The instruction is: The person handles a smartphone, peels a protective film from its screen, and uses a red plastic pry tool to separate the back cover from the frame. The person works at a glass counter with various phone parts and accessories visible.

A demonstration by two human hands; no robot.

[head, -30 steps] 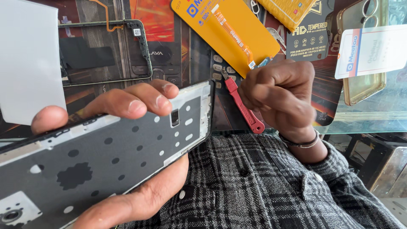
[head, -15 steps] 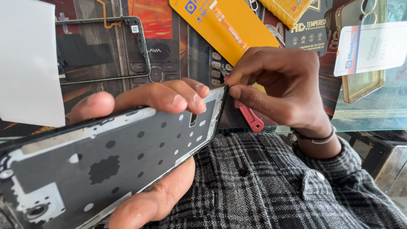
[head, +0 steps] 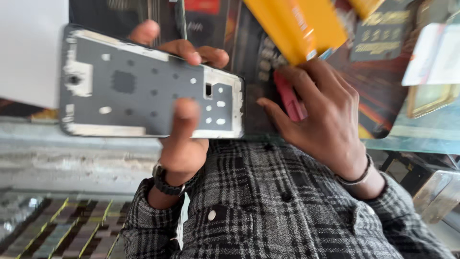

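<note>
My left hand grips a grey metal phone mid-frame, thumb on its near face and fingers curled over its top edge. The frame lies level across the view, its holed inner side towards me and its camera end to the left. My right hand is just right of the frame with fingers apart and the thumb pointing at the frame's right edge. It rests over a red tool on the counter, partly hiding it. I cannot see any grip on the tool.
A yellow package and dark printed packages lie on the glass counter behind my hands. A white sheet is at the upper left. My checked sleeves fill the bottom of the view, and a patterned floor shows at the lower left.
My left hand has raised the frame and turned it level, higher in the view. My right hand has gone from a pinch at the frame's corner to spread fingers over the red tool.
</note>
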